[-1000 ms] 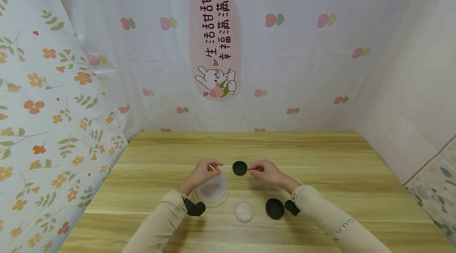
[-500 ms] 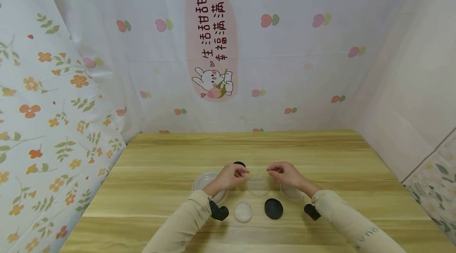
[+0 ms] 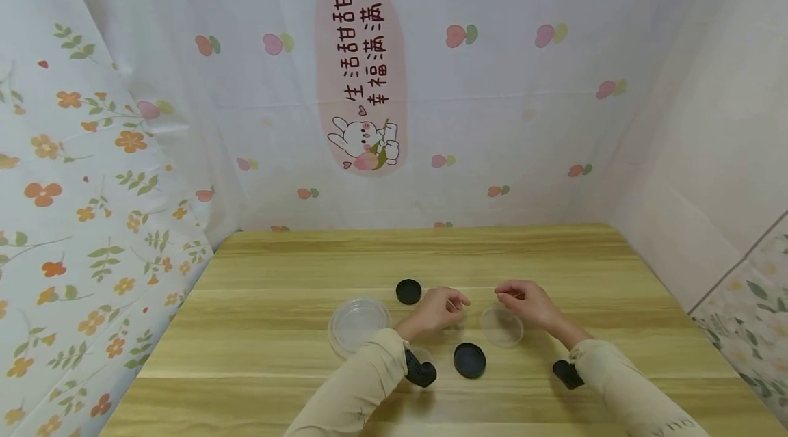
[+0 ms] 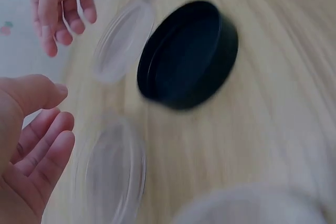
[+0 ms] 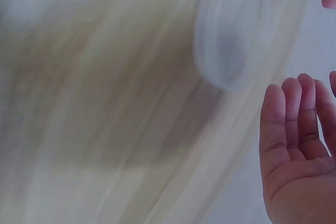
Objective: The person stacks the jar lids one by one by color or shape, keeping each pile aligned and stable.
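Note:
Both hands hover over clear round lids on a wooden table. The left hand (image 3: pixel 436 310) is above one clear lid, which it partly covers in the head view; the left wrist view shows its fingers loosely bent around nothing, beside that clear lid (image 4: pixel 115 174). The right hand (image 3: pixel 529 303) is over the upper edge of another clear lid (image 3: pixel 501 327); in the right wrist view its fingers (image 5: pixel 307 114) are nearly straight and hold nothing. A black round lid (image 3: pixel 470 360) lies nearer the front, between the wrists.
Another black lid (image 3: pixel 409 291) lies behind the left hand. A larger clear round container or lid (image 3: pixel 360 325) is to the left. One small clear disc (image 3: pixel 423 356) is partly hidden by the left wrist's black device (image 3: pixel 421 370). A patterned cloth (image 3: pixel 492 115) hangs behind the table.
Both hands have moved to the right, the left one from over the larger clear item past the rear black lid. The view has shifted slightly; the lids appear to stay put.

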`<state>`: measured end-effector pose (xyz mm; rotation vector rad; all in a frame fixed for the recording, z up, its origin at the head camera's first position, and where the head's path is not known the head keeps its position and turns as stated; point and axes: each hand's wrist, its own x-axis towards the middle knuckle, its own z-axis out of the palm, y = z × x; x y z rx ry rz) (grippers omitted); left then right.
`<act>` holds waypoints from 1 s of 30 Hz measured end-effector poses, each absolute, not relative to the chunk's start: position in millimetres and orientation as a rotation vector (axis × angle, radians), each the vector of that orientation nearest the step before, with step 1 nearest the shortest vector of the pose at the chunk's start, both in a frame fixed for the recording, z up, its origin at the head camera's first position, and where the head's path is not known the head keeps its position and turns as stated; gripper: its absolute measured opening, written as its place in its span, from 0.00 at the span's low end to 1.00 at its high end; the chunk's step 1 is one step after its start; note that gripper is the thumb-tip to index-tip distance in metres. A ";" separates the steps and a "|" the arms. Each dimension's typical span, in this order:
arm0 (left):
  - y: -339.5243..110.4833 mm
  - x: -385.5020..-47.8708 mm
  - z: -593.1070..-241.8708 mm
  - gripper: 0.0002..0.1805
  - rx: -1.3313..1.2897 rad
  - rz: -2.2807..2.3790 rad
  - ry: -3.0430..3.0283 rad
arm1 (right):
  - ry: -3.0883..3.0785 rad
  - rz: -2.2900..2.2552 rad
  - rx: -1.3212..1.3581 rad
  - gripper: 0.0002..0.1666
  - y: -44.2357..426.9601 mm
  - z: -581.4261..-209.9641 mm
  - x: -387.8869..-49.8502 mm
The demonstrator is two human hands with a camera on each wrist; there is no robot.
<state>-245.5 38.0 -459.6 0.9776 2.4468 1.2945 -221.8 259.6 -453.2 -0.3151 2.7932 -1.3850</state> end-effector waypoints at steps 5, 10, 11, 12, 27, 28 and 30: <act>56.3 -241.3 -461.0 0.13 0.976 1.288 2.426 | 2.856 -1.326 -0.321 0.13 268.3 -458.4 -218.5; 66.6 -238.6 -463.1 0.14 0.950 1.256 2.442 | 2.814 -1.331 -0.300 0.13 273.8 -462.9 -213.1; 67.7 -238.5 -463.7 0.14 0.943 1.253 2.443 | 2.804 -1.325 -0.297 0.13 274.8 -464.2 -211.9; 68.6 -238.6 -464.5 0.14 0.937 1.248 2.449 | 2.795 -1.325 -0.283 0.13 275.6 -465.7 -210.7; 75.0 -240.7 -470.9 0.13 0.900 1.128 2.526 | 2.648 -1.433 -0.123 0.11 278.8 -481.5 -200.3; 75.4 -240.8 -471.0 0.12 0.904 1.120 2.531 | 2.649 -1.428 -0.121 0.11 279.1 -481.3 -200.0; 76.1 -241.0 -471.0 0.12 0.905 1.122 2.522 | 2.653 -1.428 -0.110 0.11 279.6 -481.1 -199.9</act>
